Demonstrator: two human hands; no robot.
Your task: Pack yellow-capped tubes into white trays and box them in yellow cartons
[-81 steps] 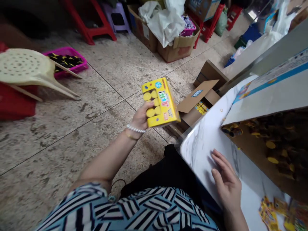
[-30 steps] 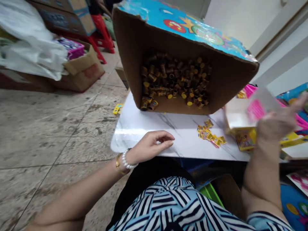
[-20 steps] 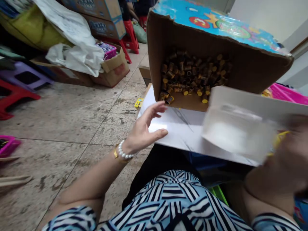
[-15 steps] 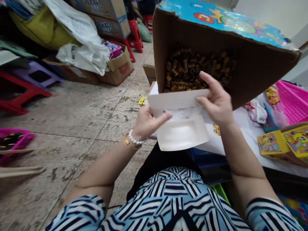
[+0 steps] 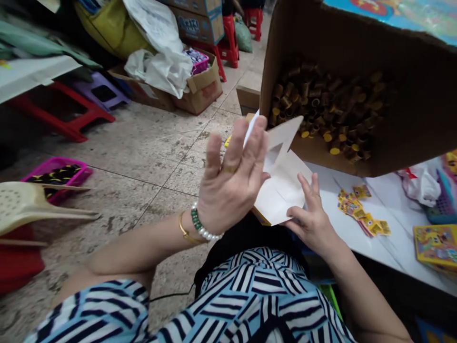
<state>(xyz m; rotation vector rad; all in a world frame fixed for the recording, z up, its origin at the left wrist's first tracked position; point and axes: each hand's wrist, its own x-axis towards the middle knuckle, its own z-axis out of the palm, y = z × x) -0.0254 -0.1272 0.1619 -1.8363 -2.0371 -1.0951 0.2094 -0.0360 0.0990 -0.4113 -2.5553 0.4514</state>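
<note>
A small folded paper box (image 5: 280,195), white inside with a bit of yellow on its outer edge, is held in front of my body, its flap tilted up. My right hand (image 5: 314,221) pinches the box at its lower right edge, with some fingers raised. My left hand (image 5: 233,176) is at the box's left side, back towards me and fingers stretched out. Its thumb tip shows against the box; whether it presses there I cannot tell. Beyond the hands, a large carton (image 5: 373,164) lies tipped towards me, holding many small brown and yellow cylinders (image 5: 321,105).
Several small yellow printed pieces (image 5: 352,205) lie on the white tabletop (image 5: 385,190) at right, near a yellow printed box (image 5: 435,247). A pink basket (image 5: 85,176), a cream stool (image 5: 21,202) and a red stool (image 5: 64,109) stand on the floor at left. Cartons (image 5: 205,90) are farther back.
My left hand has let go of the box's edge and spread its fingers. My right hand has moved down to the box's lower right edge. The box has turned, and the view has shifted left.
</note>
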